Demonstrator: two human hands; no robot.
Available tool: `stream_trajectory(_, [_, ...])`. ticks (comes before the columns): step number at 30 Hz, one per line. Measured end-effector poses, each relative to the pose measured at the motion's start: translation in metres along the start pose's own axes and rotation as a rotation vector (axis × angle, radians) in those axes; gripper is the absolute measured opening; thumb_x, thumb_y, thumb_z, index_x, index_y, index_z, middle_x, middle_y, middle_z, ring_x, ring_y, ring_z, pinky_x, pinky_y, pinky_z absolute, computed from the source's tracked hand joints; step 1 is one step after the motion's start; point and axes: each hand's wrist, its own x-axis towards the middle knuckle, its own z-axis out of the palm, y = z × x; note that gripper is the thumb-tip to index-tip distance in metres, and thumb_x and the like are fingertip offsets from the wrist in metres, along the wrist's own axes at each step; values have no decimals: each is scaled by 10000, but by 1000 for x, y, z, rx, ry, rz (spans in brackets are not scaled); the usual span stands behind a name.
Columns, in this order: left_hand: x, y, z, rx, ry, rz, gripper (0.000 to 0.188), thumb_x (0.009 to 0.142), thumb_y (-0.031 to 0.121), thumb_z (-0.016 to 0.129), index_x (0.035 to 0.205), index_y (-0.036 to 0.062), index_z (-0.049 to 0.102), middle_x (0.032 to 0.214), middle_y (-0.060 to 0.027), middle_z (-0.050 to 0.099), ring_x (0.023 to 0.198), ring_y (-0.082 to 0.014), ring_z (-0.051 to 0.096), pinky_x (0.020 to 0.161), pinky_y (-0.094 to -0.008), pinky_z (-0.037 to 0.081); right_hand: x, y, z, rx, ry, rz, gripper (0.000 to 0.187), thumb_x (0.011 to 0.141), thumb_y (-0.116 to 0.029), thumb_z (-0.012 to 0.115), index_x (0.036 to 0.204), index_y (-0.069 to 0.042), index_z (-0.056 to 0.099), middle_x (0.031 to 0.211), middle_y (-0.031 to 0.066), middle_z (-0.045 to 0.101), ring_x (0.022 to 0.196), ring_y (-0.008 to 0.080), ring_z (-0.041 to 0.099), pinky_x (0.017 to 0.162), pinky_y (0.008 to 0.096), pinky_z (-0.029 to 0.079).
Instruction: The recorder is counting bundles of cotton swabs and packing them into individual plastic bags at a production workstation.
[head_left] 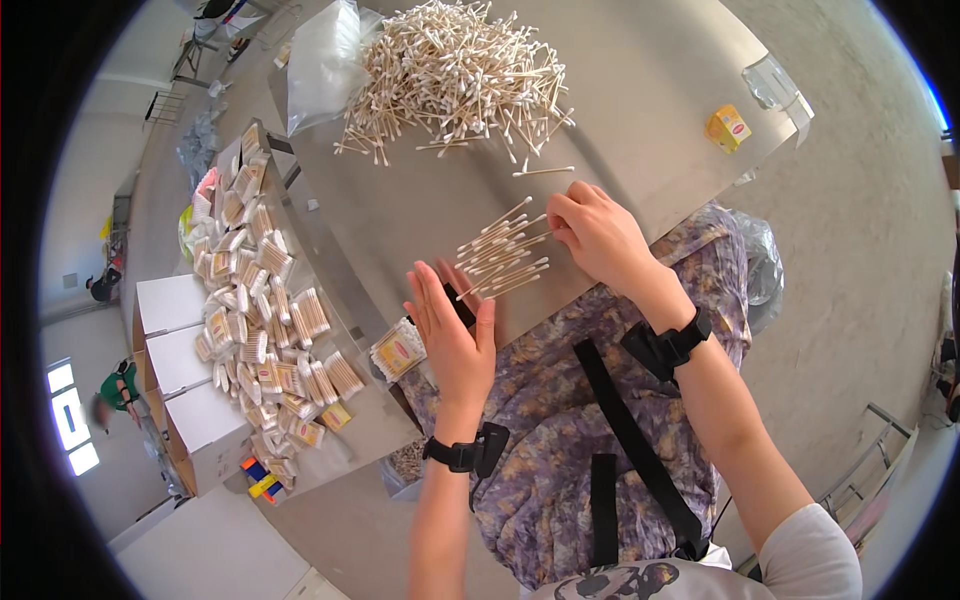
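A loose row of cotton swabs lies on the grey tabletop in front of me, between my two hands. My left hand is open at the left of the row, fingers straight and palm turned toward the swab ends. Beside its fingers sits a small black block, partly hidden. At the row's right end, my right hand has curled, closed fingers close to the swab tips. What its fingertips hold, if anything, cannot be made out. One single swab lies apart, beyond the row.
A large heap of swabs lies at the far side, next to a clear plastic bag. A yellow box stands far right. At left, many packed swab bundles cover a side table beside white boxes. One pack lies near my left hand.
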Motion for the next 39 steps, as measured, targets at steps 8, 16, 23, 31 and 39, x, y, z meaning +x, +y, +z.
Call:
stream_trajectory(8, [-5,4,2,-196,23,-23,671,1054,314,437,1561,-12,141,1620,-185,223,1507,-368,172,1224,-496,142,-4,7,-21,28,-87,-53,96,912,-87,596,960,-31,533,973,118,577,965,337,586,796,413,488])
stream_trajectory(16, [-10,4,7,-139,6,-10,628,1056,239,433,1565,-7,158,1634,-175,190,1512,-346,171,1219,-439,178,-78,32,-129,125,217,349,83,905,-6,582,956,-24,519,856,131,568,814,258,571,746,359,477])
stream_trajectory(23, [-11,9,22,-442,59,-78,612,1043,156,366,1564,-30,104,1624,-220,180,1507,-364,176,1225,-462,166,-194,120,-174,-325,215,581,124,931,-6,577,1048,-14,536,982,120,610,948,240,604,833,332,486])
stream_trajectory(31, [16,28,27,-979,153,-119,641,1034,194,333,1585,42,44,1643,-169,161,1526,-276,134,1244,-429,87,-80,5,-112,531,421,273,267,980,-69,569,1239,-7,566,1204,75,629,1110,144,590,934,287,474])
stream_trajectory(39, [40,28,29,-1174,344,-263,665,1047,305,352,1575,22,63,1624,-195,203,1518,-266,166,1243,-417,102,-6,-26,23,1042,429,243,347,1046,-213,526,1308,12,487,1338,117,561,1262,191,518,1046,313,418])
